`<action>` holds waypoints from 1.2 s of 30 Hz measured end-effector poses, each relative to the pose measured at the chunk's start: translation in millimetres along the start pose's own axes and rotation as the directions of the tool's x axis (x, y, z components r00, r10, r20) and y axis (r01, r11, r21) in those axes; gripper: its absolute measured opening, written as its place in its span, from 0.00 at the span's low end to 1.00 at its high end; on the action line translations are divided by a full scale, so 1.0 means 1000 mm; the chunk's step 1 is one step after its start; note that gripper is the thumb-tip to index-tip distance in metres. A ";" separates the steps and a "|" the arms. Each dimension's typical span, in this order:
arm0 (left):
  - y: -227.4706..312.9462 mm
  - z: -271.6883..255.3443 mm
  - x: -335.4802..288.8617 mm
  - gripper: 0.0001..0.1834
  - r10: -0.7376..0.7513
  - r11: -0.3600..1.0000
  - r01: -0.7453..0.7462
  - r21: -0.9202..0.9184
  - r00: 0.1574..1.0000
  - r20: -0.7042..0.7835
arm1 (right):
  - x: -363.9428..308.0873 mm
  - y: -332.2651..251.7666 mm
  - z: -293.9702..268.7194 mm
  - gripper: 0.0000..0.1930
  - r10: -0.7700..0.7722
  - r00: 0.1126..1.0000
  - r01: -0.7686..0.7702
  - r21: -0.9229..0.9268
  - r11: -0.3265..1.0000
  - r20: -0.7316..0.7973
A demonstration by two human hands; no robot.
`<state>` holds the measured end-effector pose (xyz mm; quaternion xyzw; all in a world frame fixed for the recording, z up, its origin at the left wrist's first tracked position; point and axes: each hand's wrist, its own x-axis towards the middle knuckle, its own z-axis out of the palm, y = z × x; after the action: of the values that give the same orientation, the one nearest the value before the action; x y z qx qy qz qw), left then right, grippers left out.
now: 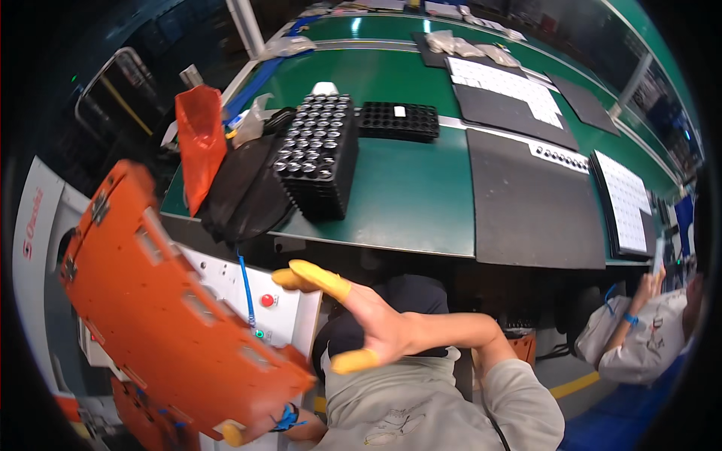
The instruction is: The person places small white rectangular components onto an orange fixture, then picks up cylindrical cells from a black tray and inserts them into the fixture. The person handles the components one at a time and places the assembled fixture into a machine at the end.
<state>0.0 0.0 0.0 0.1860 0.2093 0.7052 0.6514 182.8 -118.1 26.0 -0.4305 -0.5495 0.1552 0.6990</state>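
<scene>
Overlapping white machine [284,319]: orange panel [169,301], gripped by left hand [232,434]; right hand [376,325] spread

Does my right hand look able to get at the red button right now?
Probably yes: the right hand is open and looks empty nearby, and nothing visible covers the red button; the orange panel slants to its left.

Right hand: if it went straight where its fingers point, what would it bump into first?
Probably the orange panel, held to the left; the white control box appears nearer in that line but seems lower, though depth is unclear.
</scene>
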 end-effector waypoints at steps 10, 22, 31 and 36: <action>-0.095 -0.035 -0.053 0.35 -0.884 0.452 0.717 0.531 0.278 0.377 | -0.126 -0.051 -0.016 0.42 0.197 0.776 -0.098 0.193 0.976 -0.599; -0.181 -0.016 -0.047 0.34 -0.878 0.358 0.619 0.699 -0.030 0.477 | -0.145 0.008 -0.085 0.33 0.513 0.441 -0.101 0.528 0.843 -0.736; -0.205 0.021 -0.018 0.32 -0.818 0.574 0.019 0.818 0.058 0.573 | -0.121 0.032 -0.119 0.34 0.594 0.393 -0.198 0.566 0.800 -0.702; -0.220 0.036 -0.017 0.28 -0.673 0.628 -0.467 0.623 0.077 0.735 | -0.112 0.038 -0.113 0.36 0.242 0.360 -0.324 0.123 0.938 -0.901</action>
<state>205.2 -1.4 -87.7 0.8441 0.0009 0.1531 0.5138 255.2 -222.1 -76.8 -0.5590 -0.0081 -0.0049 0.8291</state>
